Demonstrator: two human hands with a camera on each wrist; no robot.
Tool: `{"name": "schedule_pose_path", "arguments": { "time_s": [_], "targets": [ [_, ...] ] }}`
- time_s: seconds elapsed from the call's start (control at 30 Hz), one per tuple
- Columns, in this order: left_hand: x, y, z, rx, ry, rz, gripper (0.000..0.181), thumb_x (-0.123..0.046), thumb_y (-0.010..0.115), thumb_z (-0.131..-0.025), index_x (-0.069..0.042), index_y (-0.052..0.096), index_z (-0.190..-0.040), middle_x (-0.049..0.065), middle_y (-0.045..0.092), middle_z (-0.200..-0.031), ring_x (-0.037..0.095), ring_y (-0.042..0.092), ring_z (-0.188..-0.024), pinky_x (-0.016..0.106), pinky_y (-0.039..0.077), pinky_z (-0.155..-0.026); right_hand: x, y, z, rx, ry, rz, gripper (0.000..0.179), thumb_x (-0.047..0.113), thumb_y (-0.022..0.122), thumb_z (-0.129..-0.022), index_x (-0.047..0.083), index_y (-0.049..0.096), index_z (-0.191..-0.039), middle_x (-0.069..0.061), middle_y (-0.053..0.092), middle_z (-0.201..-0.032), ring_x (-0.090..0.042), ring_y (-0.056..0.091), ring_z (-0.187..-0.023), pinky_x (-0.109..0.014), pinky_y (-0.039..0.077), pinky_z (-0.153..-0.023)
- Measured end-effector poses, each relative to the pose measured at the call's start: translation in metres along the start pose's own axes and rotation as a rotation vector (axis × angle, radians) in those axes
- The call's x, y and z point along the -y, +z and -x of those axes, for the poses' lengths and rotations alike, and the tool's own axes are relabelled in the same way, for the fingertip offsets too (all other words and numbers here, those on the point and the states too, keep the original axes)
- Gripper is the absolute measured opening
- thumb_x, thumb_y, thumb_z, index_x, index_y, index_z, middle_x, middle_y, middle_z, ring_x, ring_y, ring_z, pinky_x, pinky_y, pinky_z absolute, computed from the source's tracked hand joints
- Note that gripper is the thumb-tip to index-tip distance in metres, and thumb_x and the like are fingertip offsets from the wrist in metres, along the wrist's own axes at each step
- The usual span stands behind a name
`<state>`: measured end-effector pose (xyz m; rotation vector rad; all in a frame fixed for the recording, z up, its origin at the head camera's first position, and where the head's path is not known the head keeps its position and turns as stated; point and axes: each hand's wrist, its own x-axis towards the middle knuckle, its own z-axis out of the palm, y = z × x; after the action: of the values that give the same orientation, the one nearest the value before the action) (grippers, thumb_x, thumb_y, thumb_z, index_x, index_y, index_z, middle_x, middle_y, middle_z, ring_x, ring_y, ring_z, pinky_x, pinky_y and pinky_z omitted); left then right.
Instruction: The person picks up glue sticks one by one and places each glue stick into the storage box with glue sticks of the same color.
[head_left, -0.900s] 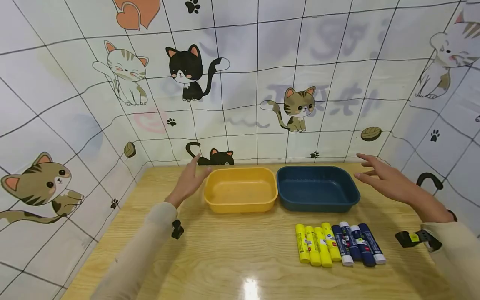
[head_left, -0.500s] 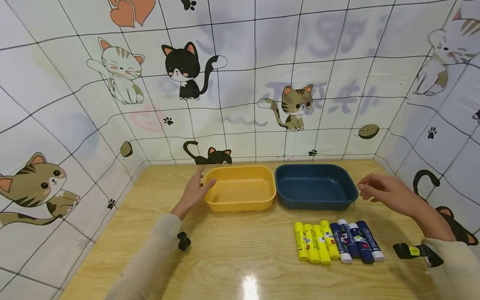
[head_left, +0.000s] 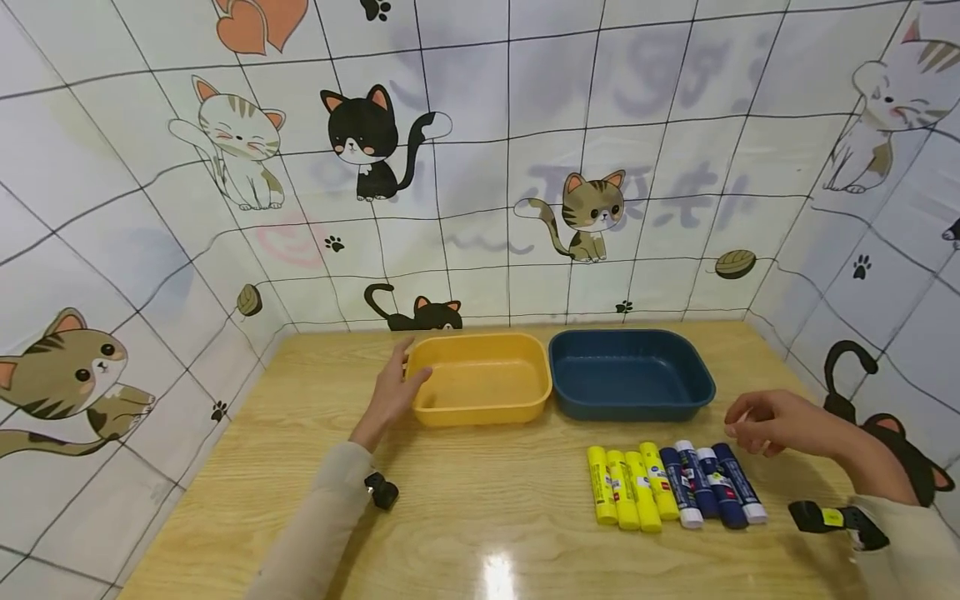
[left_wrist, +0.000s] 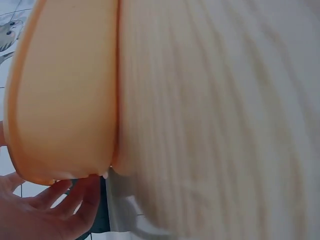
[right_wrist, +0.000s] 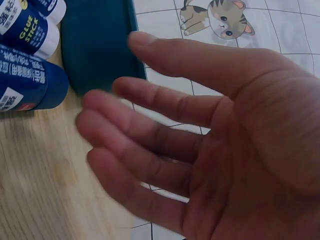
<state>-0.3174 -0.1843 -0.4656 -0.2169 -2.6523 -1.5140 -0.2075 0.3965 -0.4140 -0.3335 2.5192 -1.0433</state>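
Note:
My left hand (head_left: 392,390) is at the left end of a yellow plastic tray (head_left: 480,412). Its thumb lies over the rim, and in the left wrist view its bent fingers touch the outside of the end wall. Several glue sticks lie in a row on the table: yellow glue sticks (head_left: 640,492) on the left, dark blue glue sticks (head_left: 722,492) on the right. Just beyond the blue ones hovers my right hand (head_left: 783,423), fingers loosely bent and holding nothing. The right wrist view shows its palm (right_wrist: 270,145) and the ends of the blue sticks (right_wrist: 30,82).
A dark blue tray (head_left: 633,408) stands against the right side of the yellow one. Both trays sit near the back of the wooden table (head_left: 450,508). A white wall covering (head_left: 480,167) with cartoon cats encloses the back and sides.
My left hand has come down onto the end of the yellow tray. My right hand has lowered from beside the blue tray toward the blue glue sticks. Trays and sticks stay in place.

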Motion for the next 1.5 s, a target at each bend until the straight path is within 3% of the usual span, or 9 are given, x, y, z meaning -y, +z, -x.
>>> {"name": "schedule_pose_path", "arguments": {
  "time_s": [0.33, 0.63, 0.9, 1.17, 1.33, 1.5],
  "targets": [
    [0.005, -0.002, -0.001, 0.034, -0.032, 0.006, 0.065, -0.019, 0.059, -0.103, -0.026, 0.032, -0.162, 0.023, 0.048, -0.153, 0.043, 0.062, -0.126, 0.048, 0.059, -0.093, -0.016, 0.003, -0.004, 0.116, 0.101, -0.049, 0.041, 0.02, 0.069, -0.098, -0.009, 0.053, -0.122, -0.009, 0.063, -0.084, -0.021, 0.062, -0.072, -0.034, 0.057, -0.062],
    [0.007, -0.006, 0.001, 0.034, -0.056, 0.028, 0.066, -0.013, 0.057, -0.103, -0.028, 0.032, -0.162, 0.024, 0.044, -0.157, 0.048, 0.06, -0.129, 0.051, 0.059, -0.094, -0.027, 0.01, -0.007, 0.203, 0.156, -0.092, 0.047, 0.024, 0.071, -0.096, -0.007, 0.051, -0.125, -0.007, 0.064, -0.085, -0.021, 0.062, -0.077, -0.034, 0.057, -0.064],
    [0.004, -0.007, -0.003, 0.046, -0.068, 0.023, 0.064, -0.015, 0.057, -0.104, -0.028, 0.033, -0.161, 0.022, 0.044, -0.157, 0.047, 0.059, -0.129, 0.052, 0.057, -0.097, -0.027, 0.009, -0.008, 0.234, 0.17, -0.093, 0.049, 0.029, 0.073, -0.095, -0.005, 0.051, -0.123, -0.005, 0.065, -0.086, -0.018, 0.059, -0.076, -0.032, 0.055, -0.063],
    [0.007, -0.007, -0.006, 0.064, -0.035, -0.004, 0.059, -0.014, 0.056, -0.104, -0.019, 0.039, -0.16, 0.026, 0.045, -0.156, 0.05, 0.061, -0.126, 0.051, 0.059, -0.094, -0.025, 0.008, -0.013, 0.244, 0.174, -0.066, 0.049, 0.029, 0.075, -0.093, -0.005, 0.053, -0.12, -0.005, 0.067, -0.085, -0.019, 0.061, -0.075, -0.032, 0.055, -0.063],
    [0.008, -0.01, -0.002, 0.06, -0.043, -0.012, 0.056, -0.016, 0.057, -0.104, -0.022, 0.042, -0.158, 0.025, 0.044, -0.157, 0.049, 0.062, -0.125, 0.052, 0.057, -0.097, -0.021, 0.008, -0.016, 0.253, 0.186, -0.043, 0.05, 0.031, 0.074, -0.093, -0.005, 0.053, -0.121, -0.005, 0.069, -0.088, -0.02, 0.062, -0.076, -0.035, 0.057, -0.066],
    [0.008, -0.011, 0.0, 0.071, -0.068, -0.001, 0.055, -0.018, 0.058, -0.104, -0.025, 0.045, -0.157, 0.022, 0.044, -0.158, 0.046, 0.063, -0.125, 0.045, 0.059, -0.092, -0.019, 0.008, -0.015, 0.25, 0.198, -0.045, 0.047, 0.028, 0.074, -0.093, -0.003, 0.053, -0.121, -0.005, 0.067, -0.088, -0.02, 0.062, -0.079, -0.035, 0.058, -0.068]
  ]
}}
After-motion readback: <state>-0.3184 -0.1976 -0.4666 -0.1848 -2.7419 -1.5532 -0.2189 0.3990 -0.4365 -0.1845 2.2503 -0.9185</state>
